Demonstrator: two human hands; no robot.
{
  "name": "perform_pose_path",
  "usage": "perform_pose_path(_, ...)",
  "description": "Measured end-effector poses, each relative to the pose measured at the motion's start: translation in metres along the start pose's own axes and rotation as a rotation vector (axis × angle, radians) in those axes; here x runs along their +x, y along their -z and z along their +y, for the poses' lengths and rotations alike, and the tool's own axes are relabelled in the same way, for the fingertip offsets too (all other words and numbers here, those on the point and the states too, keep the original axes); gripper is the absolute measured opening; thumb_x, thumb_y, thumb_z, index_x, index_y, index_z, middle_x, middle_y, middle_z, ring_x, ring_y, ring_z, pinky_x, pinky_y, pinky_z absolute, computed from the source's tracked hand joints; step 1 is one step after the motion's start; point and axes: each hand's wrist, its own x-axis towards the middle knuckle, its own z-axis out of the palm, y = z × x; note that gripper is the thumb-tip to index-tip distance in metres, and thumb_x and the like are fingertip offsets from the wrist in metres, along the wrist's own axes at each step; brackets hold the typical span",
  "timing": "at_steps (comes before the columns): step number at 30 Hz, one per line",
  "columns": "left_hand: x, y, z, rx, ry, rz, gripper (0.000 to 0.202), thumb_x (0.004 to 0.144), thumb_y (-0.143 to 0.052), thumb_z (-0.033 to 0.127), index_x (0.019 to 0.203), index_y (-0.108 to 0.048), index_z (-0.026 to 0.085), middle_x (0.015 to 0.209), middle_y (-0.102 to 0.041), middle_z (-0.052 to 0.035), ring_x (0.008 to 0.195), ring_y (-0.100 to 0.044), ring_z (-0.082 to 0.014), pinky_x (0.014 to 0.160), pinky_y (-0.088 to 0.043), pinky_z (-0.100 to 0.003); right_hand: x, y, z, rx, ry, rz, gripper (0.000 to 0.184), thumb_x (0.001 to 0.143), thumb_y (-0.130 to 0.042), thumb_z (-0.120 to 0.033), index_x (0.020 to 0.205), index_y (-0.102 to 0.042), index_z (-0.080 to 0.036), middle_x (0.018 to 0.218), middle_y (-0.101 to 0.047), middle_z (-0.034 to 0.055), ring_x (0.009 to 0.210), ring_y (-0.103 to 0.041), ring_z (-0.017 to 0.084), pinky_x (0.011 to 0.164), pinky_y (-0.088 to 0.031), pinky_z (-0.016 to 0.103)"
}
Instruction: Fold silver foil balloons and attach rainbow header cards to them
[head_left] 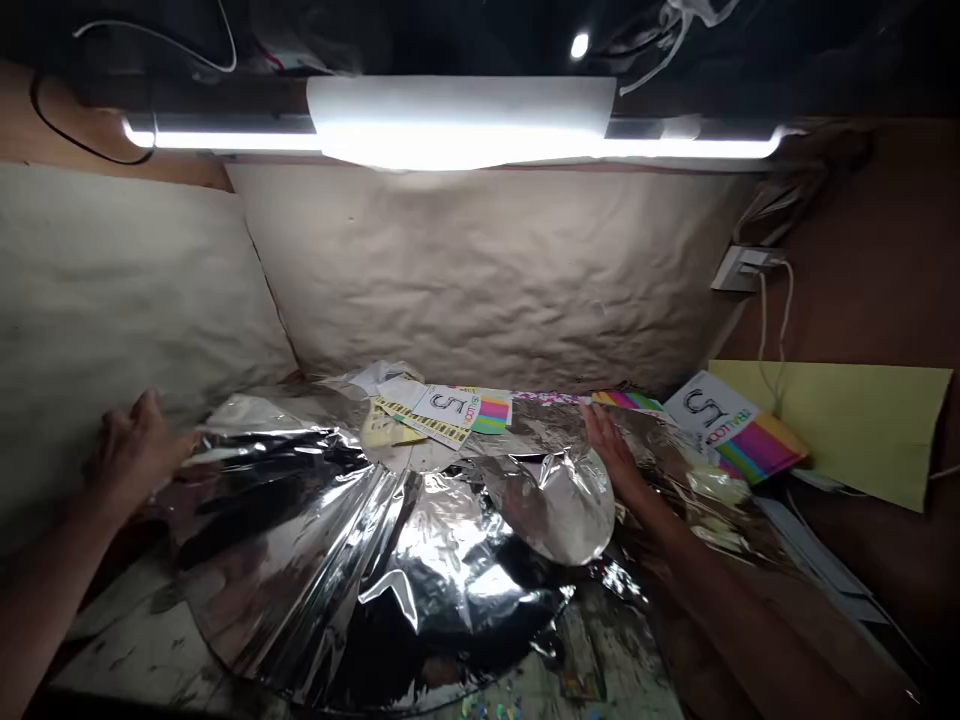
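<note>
Reaching left hand: the left hand point(139, 450), bare, has its fingers bent at the far left corner of the foil; I cannot tell whether it grips that edge or only touches it.
Foil: the large shiny silver foil sheet point(300, 570) lies across the worktop between the arms, creased in rays, its near edge a broad curve.
Step in hand: probably the sheet is being spread, judging by the arms set wide at its far side.
Packets behind: a flat white packet with rainbow bands and a black "5" point(442, 405) lies on the foil's far margin.
Round piece: a smaller round silver foil part point(577, 520) sits right of centre; whether it joins the sheet is unclear.
Right hand: the right hand point(611, 445) is open, fingers extended, at the far edge beside the round part.
Next move: it would seem to call for light, even pressure, so the creases do not deepen.
Edges: the crinkled brown paper wall point(487, 270) rises just behind, leaving little room to push away.
Room: at right, a similar white packet point(727, 425) and a pale yellow card panel point(855, 425) crowd sideways travel; upward looks freer.
</note>
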Motion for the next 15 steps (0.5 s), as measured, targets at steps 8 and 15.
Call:
perform_pose_path(8, -0.205, -0.042, 0.051, -0.438, -1.010, -0.384, 0.080, 0.080, -0.065, 0.056, 0.150, -0.030, 0.043, 0.151, -0.045, 0.0004, 0.132, -0.050, -0.0301, 0.105, -0.047, -0.038, 0.026, 0.004, -0.012, 0.281, 0.142, -0.418, 0.016, 0.065, -0.074, -0.036, 0.066, -0.075, -0.020, 0.091, -0.075, 0.0107, 0.093, -0.065, 0.030, 0.085, -0.051, 0.043)
perform_pose_path(15, -0.245, -0.051, 0.065, -0.275, -1.236, -0.378, 0.080, 0.089, -0.052, 0.062, 0.155, -0.015, 0.035, 0.156, -0.030, -0.0054, 0.138, -0.042, -0.0315, 0.109, -0.041, -0.044, 0.089, -0.033, -0.015, 0.199, -0.095, -0.204, 0.026, 0.069, -0.072, -0.035, 0.080, -0.073, -0.012, 0.077, -0.073, 0.0075, 0.078, -0.065, 0.024, 0.074, -0.050, 0.034)
